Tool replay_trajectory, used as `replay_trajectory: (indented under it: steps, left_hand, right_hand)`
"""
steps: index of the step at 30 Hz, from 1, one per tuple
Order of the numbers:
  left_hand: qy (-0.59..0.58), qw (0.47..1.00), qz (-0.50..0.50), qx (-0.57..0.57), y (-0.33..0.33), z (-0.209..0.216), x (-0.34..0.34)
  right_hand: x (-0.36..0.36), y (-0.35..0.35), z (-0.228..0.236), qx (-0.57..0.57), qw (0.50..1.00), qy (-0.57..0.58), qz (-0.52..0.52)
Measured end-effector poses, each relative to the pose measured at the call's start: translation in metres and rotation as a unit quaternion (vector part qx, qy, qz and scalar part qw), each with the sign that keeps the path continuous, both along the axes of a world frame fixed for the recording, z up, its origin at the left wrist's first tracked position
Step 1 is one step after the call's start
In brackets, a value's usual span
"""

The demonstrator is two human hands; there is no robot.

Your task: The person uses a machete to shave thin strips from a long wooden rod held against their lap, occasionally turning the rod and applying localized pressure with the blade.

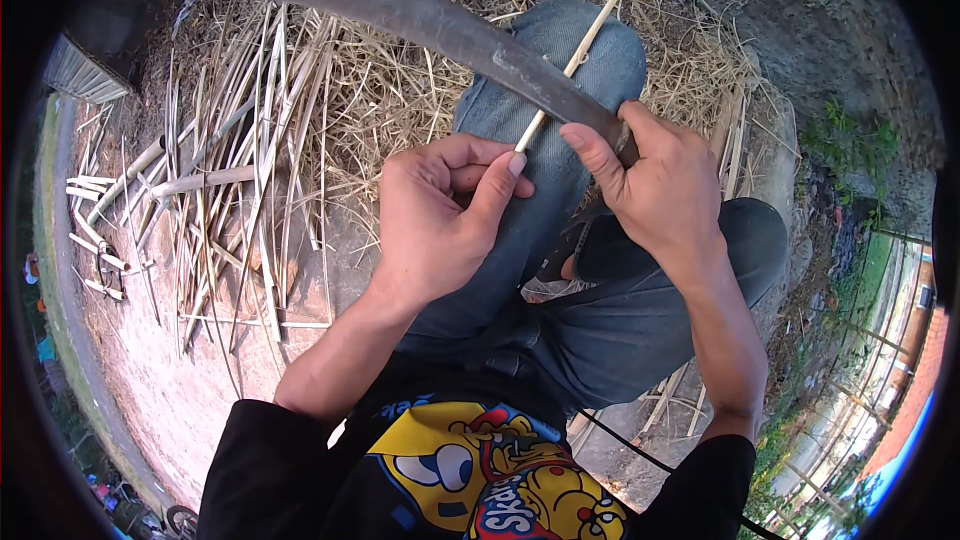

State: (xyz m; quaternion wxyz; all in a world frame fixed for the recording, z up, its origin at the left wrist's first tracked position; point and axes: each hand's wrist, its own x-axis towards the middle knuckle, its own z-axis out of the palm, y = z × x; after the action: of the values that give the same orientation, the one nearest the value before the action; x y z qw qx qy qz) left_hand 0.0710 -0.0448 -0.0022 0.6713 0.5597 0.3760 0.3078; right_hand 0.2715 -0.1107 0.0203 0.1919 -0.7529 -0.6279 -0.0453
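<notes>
My left hand (446, 202) is closed, pinching the near end of a thin pale bamboo strip (598, 24) between thumb and fingers. The strip slants up and away to the right across my raised, jeans-covered knee (560, 40). In my right hand (662, 176) is a machete (420, 22), gripped close to the base of its wide dark blade. The blade reaches far to the upper left and crosses the strip above the knee. A small curl of shaving shows on the strip by the blade. My right hand hides most of the handle.
Many split bamboo strips (275, 130) lie heaped on the ground to the left, beside thicker bamboo pieces (205, 181). Thin shavings (390, 90) cover the ground beyond my knee. A rough wall (820, 30) stands at the far right, with green plants (850, 145) near it.
</notes>
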Motion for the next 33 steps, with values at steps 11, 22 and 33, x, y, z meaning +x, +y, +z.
replay_trajectory:
  steps: [11,22,33]
  left_hand:
    - [-0.018,1.0,-0.004,0.009,0.001,-0.001,-0.006]
    - [-0.002,1.0,-0.02,-0.012,0.002,-0.002,-0.015]
    - [-0.004,0.999,-0.023,0.032,-0.002,-0.011,-0.012]
  right_hand:
    - [0.014,0.004,0.008,0.003,0.999,-0.032,0.0]
    - [0.029,0.01,0.015,-0.023,0.998,0.039,-0.034]
    - [0.089,0.05,0.04,-0.036,0.989,0.026,-0.143]
